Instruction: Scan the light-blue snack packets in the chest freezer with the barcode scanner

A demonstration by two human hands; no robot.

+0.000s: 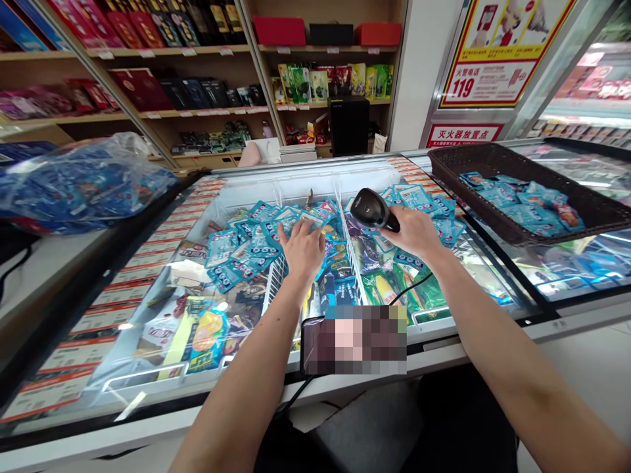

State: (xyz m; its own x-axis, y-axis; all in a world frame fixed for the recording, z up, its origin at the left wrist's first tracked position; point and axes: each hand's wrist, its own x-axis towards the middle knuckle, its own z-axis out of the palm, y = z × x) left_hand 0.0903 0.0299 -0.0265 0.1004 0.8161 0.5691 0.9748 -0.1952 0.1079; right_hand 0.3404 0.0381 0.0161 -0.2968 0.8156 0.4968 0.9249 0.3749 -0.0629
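Wooden shelves [308, 49] of boxed and bagged goods line the wall behind a white glass-topped chest freezer [582, 320]. Flat, light-blue printed packets [246, 246] lie scattered in overlapping heaps across its top, mostly left of centre, with more beyond the right hand [417, 230]. That hand is wrapped round the handle of a black handheld scanner [367, 209]; the scanner's long axis slants from the grip up and leftward, its rounded head towards the packets by the left hand [303, 248]. The left hand is the nearer one to the larger heap: palm down, fingers spread over its right edge, not visibly clasping anything, though contact beneath the fingertips is hidden. Further right, apart from both hands, a dark-brown woven basket [446, 161] holds more such packets.
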